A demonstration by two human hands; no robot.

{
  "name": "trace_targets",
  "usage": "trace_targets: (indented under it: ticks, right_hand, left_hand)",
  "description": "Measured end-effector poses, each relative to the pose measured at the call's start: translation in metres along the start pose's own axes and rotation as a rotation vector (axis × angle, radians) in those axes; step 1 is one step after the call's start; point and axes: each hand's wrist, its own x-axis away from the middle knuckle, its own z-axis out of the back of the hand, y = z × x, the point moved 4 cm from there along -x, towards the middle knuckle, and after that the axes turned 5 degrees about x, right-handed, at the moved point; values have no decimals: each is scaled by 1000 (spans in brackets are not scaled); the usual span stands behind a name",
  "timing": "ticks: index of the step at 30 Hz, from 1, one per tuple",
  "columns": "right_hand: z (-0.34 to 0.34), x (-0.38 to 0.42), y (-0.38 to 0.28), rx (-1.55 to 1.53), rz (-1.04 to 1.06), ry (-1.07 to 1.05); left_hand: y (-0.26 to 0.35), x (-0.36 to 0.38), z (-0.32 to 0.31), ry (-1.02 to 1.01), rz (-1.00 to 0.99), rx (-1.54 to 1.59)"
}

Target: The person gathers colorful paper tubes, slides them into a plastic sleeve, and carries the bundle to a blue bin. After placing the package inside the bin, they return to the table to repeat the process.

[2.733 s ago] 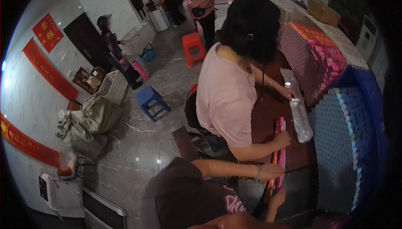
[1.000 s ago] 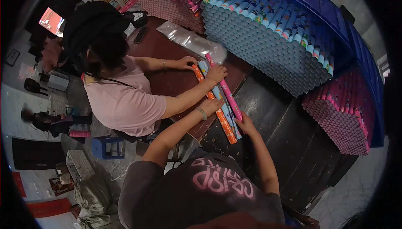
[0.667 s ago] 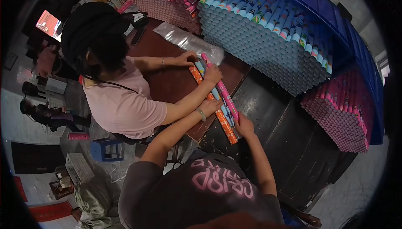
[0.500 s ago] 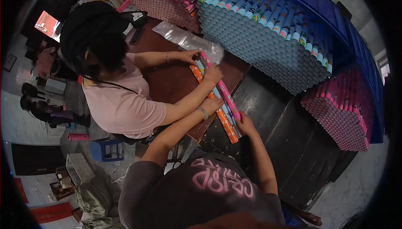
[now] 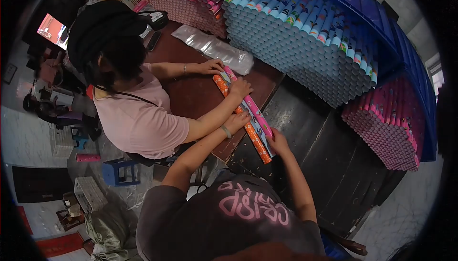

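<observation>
Three long printed paper rolls lie side by side, slanting across the table edge. The pink roll (image 5: 258,114) is nearest the stacks, the orange roll (image 5: 257,144) is on the near side, and a light-blue roll (image 5: 263,139) shows partly between them. My left hand (image 5: 236,121) is wrapped over the orange and blue rolls around their middle. My right hand (image 5: 278,143) grips the lower end of the pink roll. A co-worker's hand (image 5: 241,88) rests on the upper part of the rolls, and their other hand (image 5: 213,67) touches the top ends.
A big stack of light-blue rolls (image 5: 296,56) stands behind, with pink rolls (image 5: 381,127) at right and orange and pink rolls (image 5: 191,3) at far left. Clear plastic sleeves (image 5: 214,48) and a phone (image 5: 153,41) lie on the brown table (image 5: 183,89). The co-worker (image 5: 138,113) sits at left.
The pink roll has shifted left against the others and covers more of the blue roll. Both of the co-worker's hands and my left hand have moved slightly left with the rolls.
</observation>
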Motion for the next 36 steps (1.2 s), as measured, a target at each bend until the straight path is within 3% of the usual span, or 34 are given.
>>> trace_targets:
  ticks: [1, 5, 7, 13, 22, 34, 36]
  right_hand:
    - [3, 1, -6, 97, 76, 53]
    - [10, 5, -20, 256, 82, 61]
    - [9, 4, -21, 346, 192, 102]
    - [-3, 2, -15, 354, 128, 76]
    - [-18, -16, -46, 430, 255, 192]
    - [-18, -18, -50, 530, 239, 104]
    - [-18, -18, -51, 540, 241, 123]
  left_hand:
    - [-1, 0, 2, -87, 95, 5]
    - [5, -7, 12, -90, 160, -61]
    - [6, -7, 12, 49, 29, -70]
    - [4, -3, 13, 151, -100, 4]
    - [4, -5, 15, 242, -101, 57]
    - [-7, -15, 12, 43, 74, 37]
    - [-6, -15, 11, 85, 97, 7]
